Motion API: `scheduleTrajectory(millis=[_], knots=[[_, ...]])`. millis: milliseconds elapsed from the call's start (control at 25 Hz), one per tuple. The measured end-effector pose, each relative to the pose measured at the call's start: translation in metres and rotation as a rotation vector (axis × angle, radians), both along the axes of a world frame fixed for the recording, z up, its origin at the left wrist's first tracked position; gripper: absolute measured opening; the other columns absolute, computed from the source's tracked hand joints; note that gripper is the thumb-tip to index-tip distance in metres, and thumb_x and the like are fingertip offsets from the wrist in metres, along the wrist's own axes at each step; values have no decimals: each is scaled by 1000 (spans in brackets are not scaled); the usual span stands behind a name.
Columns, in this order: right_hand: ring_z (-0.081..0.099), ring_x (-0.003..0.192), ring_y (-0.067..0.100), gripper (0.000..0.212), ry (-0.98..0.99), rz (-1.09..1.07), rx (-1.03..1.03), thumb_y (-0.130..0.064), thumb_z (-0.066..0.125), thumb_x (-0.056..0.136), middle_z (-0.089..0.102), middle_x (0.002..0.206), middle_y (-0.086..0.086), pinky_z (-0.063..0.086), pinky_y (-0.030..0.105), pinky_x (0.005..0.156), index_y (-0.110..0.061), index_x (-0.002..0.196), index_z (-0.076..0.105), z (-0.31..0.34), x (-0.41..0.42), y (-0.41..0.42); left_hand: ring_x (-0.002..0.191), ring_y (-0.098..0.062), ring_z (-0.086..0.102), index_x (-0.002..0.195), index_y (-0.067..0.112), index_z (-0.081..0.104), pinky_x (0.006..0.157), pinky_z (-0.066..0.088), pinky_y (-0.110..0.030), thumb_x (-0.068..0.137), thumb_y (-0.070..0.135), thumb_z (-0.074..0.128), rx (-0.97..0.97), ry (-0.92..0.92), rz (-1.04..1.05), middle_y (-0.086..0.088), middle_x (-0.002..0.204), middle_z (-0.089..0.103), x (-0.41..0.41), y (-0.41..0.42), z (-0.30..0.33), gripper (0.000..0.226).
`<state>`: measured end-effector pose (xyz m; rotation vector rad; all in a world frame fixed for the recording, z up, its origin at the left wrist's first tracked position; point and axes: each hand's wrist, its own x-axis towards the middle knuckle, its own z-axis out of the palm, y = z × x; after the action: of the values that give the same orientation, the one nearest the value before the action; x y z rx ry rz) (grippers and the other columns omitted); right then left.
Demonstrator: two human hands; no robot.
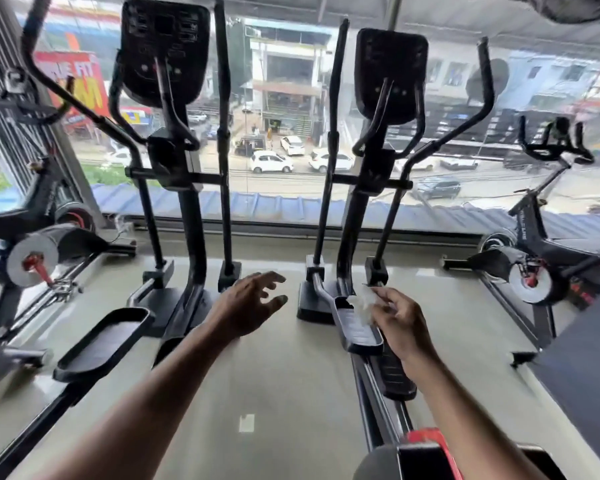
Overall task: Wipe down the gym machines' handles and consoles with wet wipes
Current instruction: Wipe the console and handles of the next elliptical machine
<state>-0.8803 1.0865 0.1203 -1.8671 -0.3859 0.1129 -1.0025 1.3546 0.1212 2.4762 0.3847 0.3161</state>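
Right hand [400, 320] pinched a crumpled white wet wipe [364, 301] between thumb and fingertips; wipe bunched, not spread. Left hand [250, 303] held nothing, fingers apart and loosely curved, reaching forward just left of the wipe hand. Directly beneath the grip: the foot pedal [355, 327] of the right elliptical trainer, wipe over its front end; contact could not be judged. Above and beyond the grip rose that machine's console [390, 72], flanked by its moving handles [485, 84]; neither hand was near them. Left of the grip stood the second elliptical, console [165, 46] and upright handle [222, 98] likewise untouched. Further out, a spin bike [551, 216] to the right and another [35, 237] to the left, all facing a window [284, 98] over a street. Judgement: step in hand was approach, wipe ready, no wiping under way. Next move calls for raising the wipe to a handle or console, opening it flat, left hand probably steadying the bar. Legible writing: red banner [71, 81] outside, far left of the grip, partly hidden; "FIT" readable, rest unclear. Spin bike frame lettering too blurred.
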Motion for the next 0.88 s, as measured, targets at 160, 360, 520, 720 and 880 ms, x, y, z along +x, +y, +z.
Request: scheduleTrajectory(millis=[160,360,520,720,880], knots=[[69,84,15,26,-73,-88,1,-5,69,86,74,97,-3,51,24,69,-24,104,74,9,73,74,98,-3,69,127,42,62,90,57,-36,88,59,63,-3,-55,-50,18,114,67,89,77,3,42],[69,79,10,34,-275,-125,-24,-6,74,86,73,84,-15,56,32,71,-39,92,70,44,180,147,102,-5,69,132,37,62,87,54,-30,96,45,68,11,-110,-102,13,121,68,206,165,28,38],[68,76,6,43,-323,-232,8,-5,73,89,71,82,-26,61,44,71,-48,91,69,54,258,169,108,-9,69,135,33,60,90,56,-34,98,47,66,95,-147,-208,9,131,66,318,198,51,40],[69,61,15,54,-390,-279,42,-5,72,90,71,83,-21,57,34,58,-58,91,67,51,356,180,116,-12,65,140,40,53,93,59,-42,97,52,63,171,-193,-285,7,144,55,455,215,59,46],[72,60,14,52,-405,-282,45,3,71,86,72,79,-15,52,25,59,-48,92,70,55,457,195,113,-5,63,144,39,49,87,55,-28,99,51,63,233,-221,-317,8,144,54,562,229,67,49]])
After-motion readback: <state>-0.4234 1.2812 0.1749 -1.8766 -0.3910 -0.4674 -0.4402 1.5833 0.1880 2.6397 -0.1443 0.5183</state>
